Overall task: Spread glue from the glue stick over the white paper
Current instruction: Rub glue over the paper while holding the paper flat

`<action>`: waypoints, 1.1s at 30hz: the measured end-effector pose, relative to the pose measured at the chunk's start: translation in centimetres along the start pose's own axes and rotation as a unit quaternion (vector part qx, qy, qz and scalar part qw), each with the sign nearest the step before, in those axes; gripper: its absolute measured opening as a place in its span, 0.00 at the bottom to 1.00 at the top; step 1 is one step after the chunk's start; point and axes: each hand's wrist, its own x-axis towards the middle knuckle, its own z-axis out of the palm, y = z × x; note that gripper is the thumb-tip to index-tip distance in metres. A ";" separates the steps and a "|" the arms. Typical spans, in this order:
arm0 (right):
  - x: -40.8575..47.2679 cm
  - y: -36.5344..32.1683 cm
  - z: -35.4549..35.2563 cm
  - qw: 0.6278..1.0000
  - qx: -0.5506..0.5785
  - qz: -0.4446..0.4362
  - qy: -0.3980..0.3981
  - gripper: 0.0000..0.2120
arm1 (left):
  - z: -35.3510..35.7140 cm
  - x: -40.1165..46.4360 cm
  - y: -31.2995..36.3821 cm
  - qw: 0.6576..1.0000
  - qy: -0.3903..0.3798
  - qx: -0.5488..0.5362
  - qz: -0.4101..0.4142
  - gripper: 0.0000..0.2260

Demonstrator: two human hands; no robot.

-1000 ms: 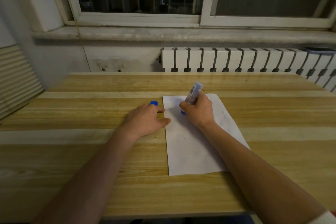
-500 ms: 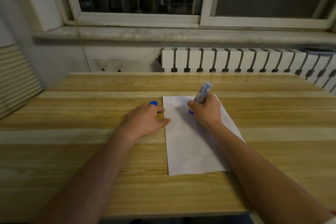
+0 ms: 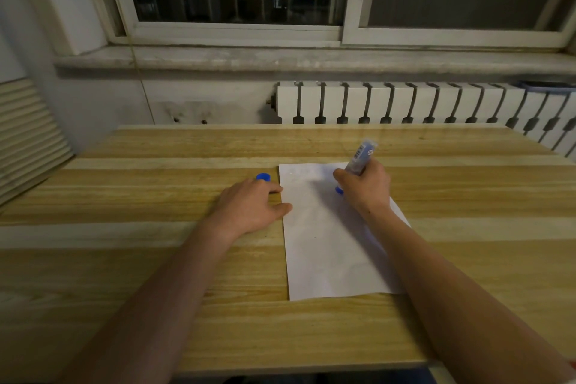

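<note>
A white sheet of paper (image 3: pixel 327 246) lies on the wooden table (image 3: pixel 156 259), long side running away from me. My right hand (image 3: pixel 366 187) grips a blue glue stick (image 3: pixel 361 157), tilted with its base up and to the right and its tip (image 3: pixel 339 190) down on the paper's upper right part. My left hand (image 3: pixel 249 206) rests flat on the table at the paper's left edge, its thumb touching that edge. The blue cap (image 3: pixel 263 177) sits on the table just beyond my left fingers.
A white radiator (image 3: pixel 405 103) runs along the wall behind the table's far edge, under a grey windowsill (image 3: pixel 280 58). A slatted panel (image 3: pixel 28 134) stands at the left. The table's near edge (image 3: pixel 280 368) is close to my body.
My right hand has slid the glue stick to the right across the upper part of the paper. My left hand has stayed in place.
</note>
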 end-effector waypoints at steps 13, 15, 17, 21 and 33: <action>0.9 0.5 -1.4 0.999 -0.006 0.024 0.031 0.11 | -0.1 0.0 0.1 1.000 0.006 -0.007 -0.001 0.26; 0.9 0.5 -1.5 0.999 -0.011 0.029 0.032 0.12 | -0.1 -0.1 0.1 1.000 0.005 -0.005 0.000 0.26; 1.1 0.6 -1.7 0.999 -0.008 0.034 0.038 0.12 | -0.1 -0.1 0.0 1.000 0.007 -0.005 0.002 0.26; 1.3 0.9 -2.0 0.998 0.009 0.049 0.046 0.11 | 0.0 0.0 0.0 1.000 0.006 0.000 0.000 0.26; 2.1 1.8 -2.9 0.995 -0.007 0.056 0.085 0.11 | 0.0 0.0 0.0 1.000 0.004 0.001 0.002 0.27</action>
